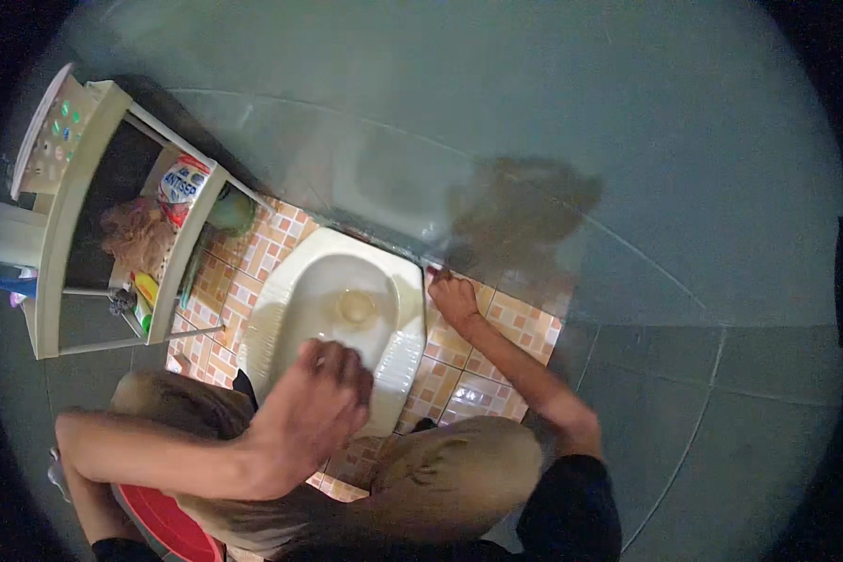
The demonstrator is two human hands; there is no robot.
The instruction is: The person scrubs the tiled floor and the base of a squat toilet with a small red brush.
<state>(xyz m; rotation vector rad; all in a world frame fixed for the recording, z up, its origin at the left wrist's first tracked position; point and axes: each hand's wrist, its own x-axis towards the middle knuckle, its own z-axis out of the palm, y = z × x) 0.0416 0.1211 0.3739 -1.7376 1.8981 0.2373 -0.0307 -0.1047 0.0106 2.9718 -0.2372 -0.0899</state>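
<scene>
A white squat toilet (407,361) is set into the tiled floor between my knees, with a little water in its bowl. My left hand (314,398) hangs over its near part with the fingers curled into a loose fist; nothing shows sticking out of it. By the toilet's far right corner, my right hand (452,298) is down at floor level against the base of the wall. Its fingers are closed around something small and dark that I cannot make out, mostly hidden by the hand.
A white corner shelf (108,169) at the left carries a perforated basket (51,140), a red-and-white packet (183,183), a mesh puff (139,234) and bottles. A red basin (164,525) sits at lower left. Grey walls (646,244) stand ahead and right, with a damp-looking dark patch (525,201).
</scene>
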